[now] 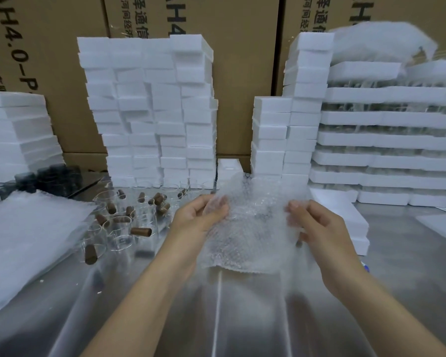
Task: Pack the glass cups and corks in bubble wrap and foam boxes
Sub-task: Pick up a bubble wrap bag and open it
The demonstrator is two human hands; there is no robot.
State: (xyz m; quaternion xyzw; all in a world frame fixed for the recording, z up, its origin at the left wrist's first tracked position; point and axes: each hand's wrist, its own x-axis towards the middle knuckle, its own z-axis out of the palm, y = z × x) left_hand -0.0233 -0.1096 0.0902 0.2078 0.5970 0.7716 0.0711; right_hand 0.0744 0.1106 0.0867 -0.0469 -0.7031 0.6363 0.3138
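Wrap (252,228): one sheet, held up between the grips.
Left grip (201,215), right grip (317,222): both pinch wrap.
Corks (141,231): roughly eleven, leftward.

Clear bubble wrap sheet (250,228) upright; glass cups (120,237), corks (141,231) scattered left.

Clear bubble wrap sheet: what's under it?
Under the clear bubble wrap sheet, only shiny metal table shows; left hand and right hand pinch it. Anything wrapped inside is hidden.

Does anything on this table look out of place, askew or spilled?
Yes. Brown corks lie scattered among the glass cups at the left, several on their sides. The tall stack of foam boxes behind them is uneven, boxes shifted out of line.
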